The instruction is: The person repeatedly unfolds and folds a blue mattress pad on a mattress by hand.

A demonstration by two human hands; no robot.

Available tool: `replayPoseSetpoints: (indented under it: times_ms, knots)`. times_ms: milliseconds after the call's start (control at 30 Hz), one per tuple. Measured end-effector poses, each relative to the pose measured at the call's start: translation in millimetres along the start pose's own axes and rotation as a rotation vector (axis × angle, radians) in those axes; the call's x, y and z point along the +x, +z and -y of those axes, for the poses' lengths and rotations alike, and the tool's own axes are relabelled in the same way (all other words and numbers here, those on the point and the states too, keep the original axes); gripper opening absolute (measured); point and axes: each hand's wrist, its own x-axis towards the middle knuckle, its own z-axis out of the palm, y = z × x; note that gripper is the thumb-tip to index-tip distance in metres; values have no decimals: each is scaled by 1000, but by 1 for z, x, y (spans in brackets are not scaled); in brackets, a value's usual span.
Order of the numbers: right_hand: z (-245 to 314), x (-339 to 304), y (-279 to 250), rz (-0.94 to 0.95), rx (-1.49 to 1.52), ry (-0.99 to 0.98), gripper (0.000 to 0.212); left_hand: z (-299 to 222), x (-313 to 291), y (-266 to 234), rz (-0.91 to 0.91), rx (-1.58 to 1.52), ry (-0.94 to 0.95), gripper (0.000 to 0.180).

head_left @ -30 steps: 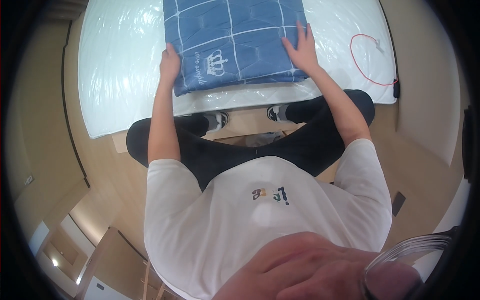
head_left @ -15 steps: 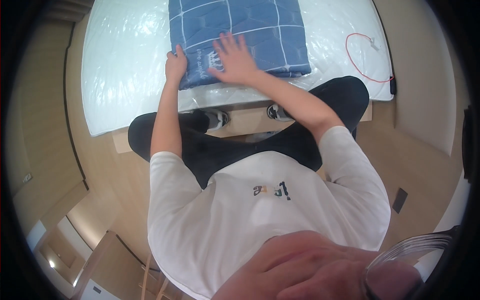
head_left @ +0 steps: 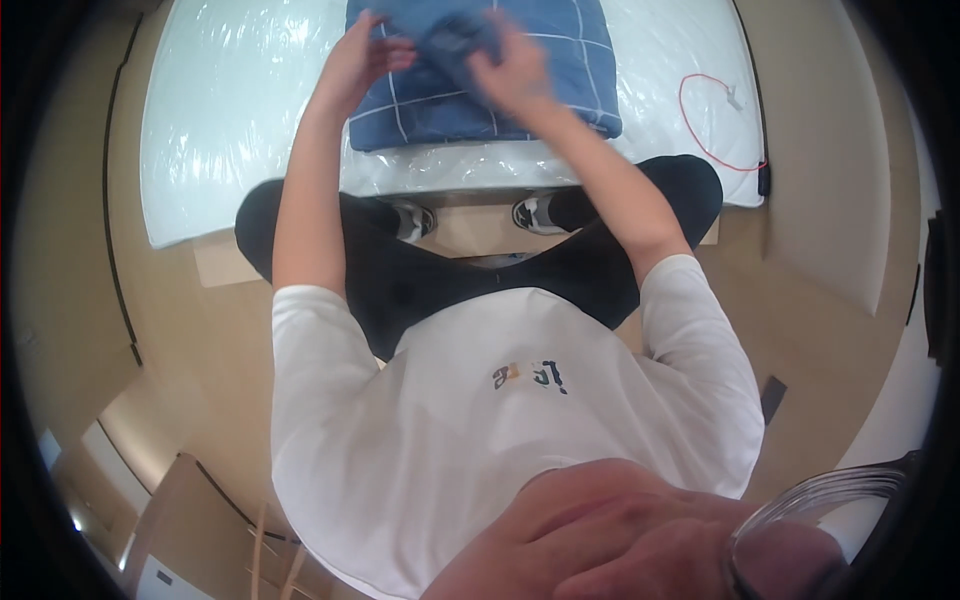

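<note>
A folded blue quilt (head_left: pixel 575 75) with white grid lines lies on a plastic-wrapped white mattress (head_left: pixel 240 110). Above its near part, my right hand (head_left: pixel 518 72) is closed on a bunched, darker blue fold of cloth (head_left: pixel 455 45), blurred by motion; it looks like part of the quilt, though where it joins is not clear. My left hand (head_left: pixel 365 62) is at the quilt's left edge, fingers apart and curved toward the bunched cloth, with nothing seen in them. The far end of the quilt runs out of the picture.
A red cord (head_left: pixel 690 120) with a small white tag lies on the mattress to the right. Under the mattress's near edge is a pale wooden base (head_left: pixel 470 230), with my shoes (head_left: pixel 535 213) in front of it. A beige panel (head_left: pixel 835 170) stands at the right.
My right hand has gone from lying flat on the quilt to gripping raised, bunched cloth. My left hand has moved farther away and spread its fingers. The printed near corner no longer shows.
</note>
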Motion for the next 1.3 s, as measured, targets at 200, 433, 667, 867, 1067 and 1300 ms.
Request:
replayPoseSetpoints:
  times_ms: [200, 433, 667, 867, 1067, 1300]
  knots:
    - [-51, 44, -170, -675, 82, 134, 34, 70, -3, 82, 150, 1272, 509, 62]
    - [-148, -18, -289, -1082, -137, 499, 81, 149, -8, 97, 291, 1697, 699, 52]
    - [-320, -129, -298, -218, 571, 1509, 136, 34, 32, 74, -450, 1154, 763, 22]
    - [-287, -126, -196, -363, -11, 1465, 121, -115, -35, -156, -1171, 1352, 824, 34]
    - [-248, -131, -186, 42, 165, 1141, 87, -192, -97, -312, -1686, 1168, 579, 46]
    - [-118, -120, -54, 199, 291, 1125, 80, -112, -174, -499, -1189, 907, -419, 63]
